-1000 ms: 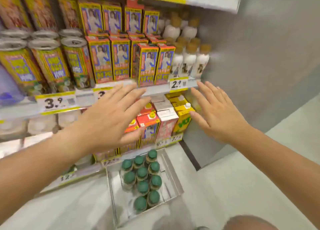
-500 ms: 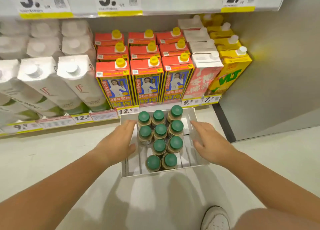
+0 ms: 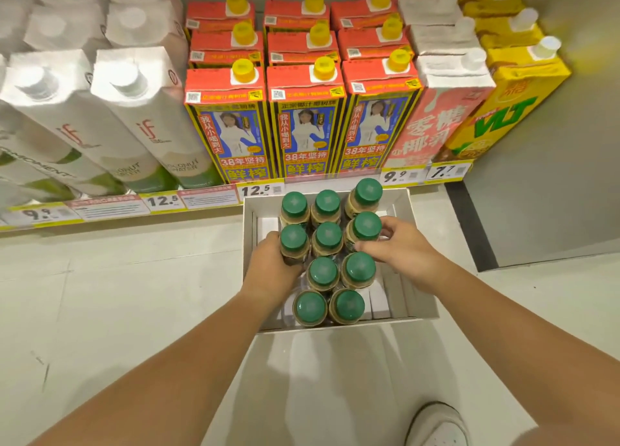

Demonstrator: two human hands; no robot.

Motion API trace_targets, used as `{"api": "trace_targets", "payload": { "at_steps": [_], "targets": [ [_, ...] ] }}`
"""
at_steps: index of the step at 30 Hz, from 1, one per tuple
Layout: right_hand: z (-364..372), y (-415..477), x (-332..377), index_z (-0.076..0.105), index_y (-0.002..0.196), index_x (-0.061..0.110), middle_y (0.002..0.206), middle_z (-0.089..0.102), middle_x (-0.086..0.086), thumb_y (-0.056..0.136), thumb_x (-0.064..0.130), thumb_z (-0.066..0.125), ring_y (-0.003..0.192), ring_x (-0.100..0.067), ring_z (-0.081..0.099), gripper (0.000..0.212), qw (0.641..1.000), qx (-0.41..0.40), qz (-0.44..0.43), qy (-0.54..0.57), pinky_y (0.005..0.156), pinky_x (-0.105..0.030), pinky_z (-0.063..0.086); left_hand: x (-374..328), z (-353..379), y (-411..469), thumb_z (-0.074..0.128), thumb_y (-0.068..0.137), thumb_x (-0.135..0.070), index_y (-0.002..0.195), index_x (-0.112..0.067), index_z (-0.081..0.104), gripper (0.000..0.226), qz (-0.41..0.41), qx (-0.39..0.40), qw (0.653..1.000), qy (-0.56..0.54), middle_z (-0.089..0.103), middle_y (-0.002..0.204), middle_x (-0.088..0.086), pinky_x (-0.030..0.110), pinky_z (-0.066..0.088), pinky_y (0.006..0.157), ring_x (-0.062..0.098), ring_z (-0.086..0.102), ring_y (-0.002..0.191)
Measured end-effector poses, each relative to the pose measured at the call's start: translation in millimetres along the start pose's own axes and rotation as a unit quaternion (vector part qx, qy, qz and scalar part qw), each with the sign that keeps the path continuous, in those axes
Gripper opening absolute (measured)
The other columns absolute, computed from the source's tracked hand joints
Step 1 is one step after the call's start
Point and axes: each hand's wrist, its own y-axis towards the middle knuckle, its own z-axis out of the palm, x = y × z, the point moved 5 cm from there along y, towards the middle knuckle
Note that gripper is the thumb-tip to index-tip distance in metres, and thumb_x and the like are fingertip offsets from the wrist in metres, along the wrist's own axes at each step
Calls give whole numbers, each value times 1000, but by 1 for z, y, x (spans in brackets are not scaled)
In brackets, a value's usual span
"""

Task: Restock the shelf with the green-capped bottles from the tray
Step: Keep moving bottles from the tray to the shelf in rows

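Note:
A white tray sits on the floor against the bottom shelf, holding several green-capped bottles packed upright. My left hand wraps around the middle-row bottle on the left. My right hand has its fingers around the middle-row bottle on the right. Both bottles still stand in the tray among the others. The bottle bodies are mostly hidden under their caps.
The bottom shelf behind the tray holds red-and-blue cartons with yellow caps, white coconut water cartons, a pink carton and a yellow carton. A grey wall panel stands right. My white shoe is below.
The view dropped from the upper shelves down to the tray. Both hands moved from the air to the tray edges, then in onto two bottles.

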Motion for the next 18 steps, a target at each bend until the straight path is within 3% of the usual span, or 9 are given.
{"api": "trace_targets", "payload": {
  "at_steps": [3,5,9,11,13,18],
  "targets": [
    [3,1,-3,67,105,16,99,74,0,67,13,77,90,-13,69,39,998,-69,-9,1,75,-25,52,2,0,3,82,75,-19,109,-15,59,41,-11,-10,1000,-23,65,97,-4,24,39,68,15,57,85],
    [6,-1,-7,65,106,17,98,73,0,64,16,75,90,-14,68,43,996,-89,-4,19,74,-26,50,3,0,4,81,76,-17,108,-16,59,38,-10,-9,999,-35,66,97,-4,19,39,60,14,57,84],
    [12,-7,-5,65,104,20,93,73,5,69,10,76,84,-7,67,38,992,-115,-5,48,71,-24,49,-1,-4,-1,80,78,-12,104,-18,60,33,2,-9,999,-44,68,96,-5,21,42,68,17,62,89],
    [8,-15,-2,68,98,17,90,74,2,69,6,74,79,-8,67,32,990,-132,-20,54,72,-26,50,-8,-11,-7,83,75,-13,98,-20,62,32,29,-16,998,-47,67,87,-11,11,42,63,11,64,83],
    [-5,-27,5,69,95,14,87,74,1,70,0,73,75,-6,66,29,986,-151,-37,60,71,-24,51,-23,-25,-13,85,71,-16,92,-27,61,34,69,-18,997,-43,64,81,-21,3,41,59,-4,60,77],
    [-43,-58,59,66,97,13,89,72,-4,68,0,72,79,-15,66,32,981,-168,-67,62,75,-30,52,-72,-72,-24,86,66,-31,98,-38,66,39,165,-18,986,-11,66,90,-22,8,42,69,-8,59,87]
  ]
}}
